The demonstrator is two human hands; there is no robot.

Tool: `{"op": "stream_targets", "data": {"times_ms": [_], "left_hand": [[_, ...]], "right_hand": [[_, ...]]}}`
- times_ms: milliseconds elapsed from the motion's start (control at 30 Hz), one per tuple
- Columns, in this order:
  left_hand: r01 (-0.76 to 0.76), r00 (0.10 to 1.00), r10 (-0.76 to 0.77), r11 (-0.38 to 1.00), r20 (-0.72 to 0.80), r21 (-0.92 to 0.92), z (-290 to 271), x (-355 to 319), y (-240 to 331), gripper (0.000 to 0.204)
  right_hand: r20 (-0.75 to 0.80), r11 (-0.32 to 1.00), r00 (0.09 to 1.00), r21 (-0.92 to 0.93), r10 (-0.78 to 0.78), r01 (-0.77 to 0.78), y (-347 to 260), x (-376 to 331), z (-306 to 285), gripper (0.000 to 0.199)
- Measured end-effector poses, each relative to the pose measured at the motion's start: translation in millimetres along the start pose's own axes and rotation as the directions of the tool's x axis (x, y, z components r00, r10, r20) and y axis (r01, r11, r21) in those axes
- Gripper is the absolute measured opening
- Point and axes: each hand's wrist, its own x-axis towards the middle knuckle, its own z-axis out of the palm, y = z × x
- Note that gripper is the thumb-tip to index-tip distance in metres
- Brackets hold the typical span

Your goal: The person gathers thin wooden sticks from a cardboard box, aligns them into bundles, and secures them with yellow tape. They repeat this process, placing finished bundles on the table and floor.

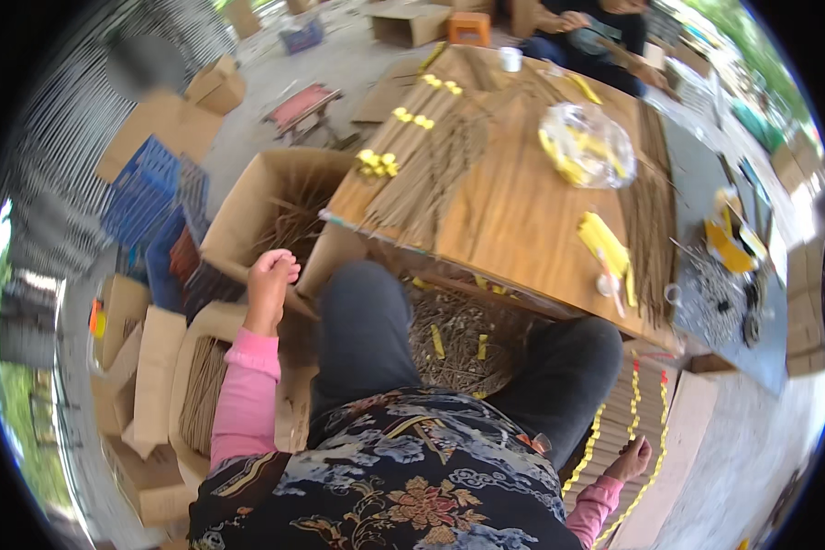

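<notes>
My left hand (273, 275) is raised beside the open cardboard box (238, 215), its fingers curled in and nothing showing in them. Low on my right side, my right hand (631, 458) is closed over a row of long brown sticks (619, 417) crossed by yellow bands (634, 403); what its fingers hold, if anything, is hidden. On the wooden table (513, 192) before me lie more thin brown sticks (431, 174), and bundles with yellow-wrapped ends (378, 163) rest along the left edge.
A clear bag of yellow pieces (587, 145), a yellow packet (603, 240) and a white cup (511, 60) stand on the table. Right of it, a grey surface (706, 284) holds metal bits and tools. Boxes and blue crates (147, 197) stand left. Another person (596, 37) sits across.
</notes>
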Motion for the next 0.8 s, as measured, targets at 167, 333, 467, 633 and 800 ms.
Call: {"op": "stream_targets", "data": {"times_ms": [167,333,467,633,800], "left_hand": [[0.104,0.931,-0.073,0.992,-0.357,0.070,-121.5,-14.0,-52.5,0.014],[0.504,0.788,-0.305,0.818,-0.535,0.277,-218.5,-82.2,-108.0,0.014],[0.497,0.846,-0.433,0.426,-0.312,0.756,-251.7,-132.9,-166.0,0.024],[0.520,0.794,-0.470,0.196,-0.386,0.831,-256.4,-157.5,-205.4,0.039],[0.398,0.893,-0.265,0.093,-0.363,0.912,-256.9,-166.6,-222.1,0.029]], "right_hand": [[0.232,0.961,0.933,0.031,-0.274,0.274,-93.5,-27.0,86.5,0.020],[0.378,0.897,0.829,0.011,-0.413,0.442,-149.4,-50.8,155.7,0.020],[0.484,0.842,0.733,0.014,-0.477,0.539,-167.2,-63.6,187.4,0.019],[0.536,0.813,0.666,0.070,-0.519,0.578,-194.3,-94.5,214.6,0.018],[0.612,0.820,0.601,0.146,-0.514,0.553,-205.7,-109.4,223.6,0.016]]}}
